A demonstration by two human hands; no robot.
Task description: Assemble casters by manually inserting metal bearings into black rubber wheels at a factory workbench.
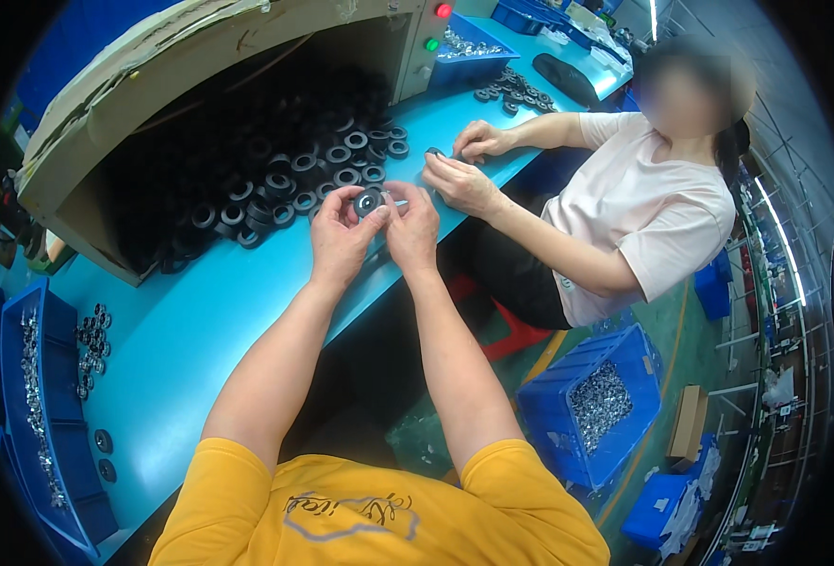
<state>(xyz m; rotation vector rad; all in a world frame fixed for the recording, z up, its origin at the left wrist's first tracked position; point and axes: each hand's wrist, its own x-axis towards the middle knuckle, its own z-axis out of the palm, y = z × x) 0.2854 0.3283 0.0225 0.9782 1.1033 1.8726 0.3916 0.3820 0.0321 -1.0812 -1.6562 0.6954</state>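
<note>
A light-blue table (pixel 200 354) slants from lower left to upper right, dark rings (pixel 285 174) heaped upper left. Mid-frame, the left hand (pixel 340 240) holds 1 black ring (pixel 368 202) beside the right hand (pixel 413 229), whose grip is unclear. Lower right: a blue bin (pixel 551 413) on green floor (pixel 674 316).

Pile of black rings (pixel 285 179), heaped on blue surface (pixel 200 340). In front of pile: dark round part (pixel 369 201), held between left hand (pixel 338 245) and right hand (pixel 414 231). Right of pile: co-worker (pixel 634 208). Left of pile: blue bin (pixel 66 424), metal parts inside.
</note>
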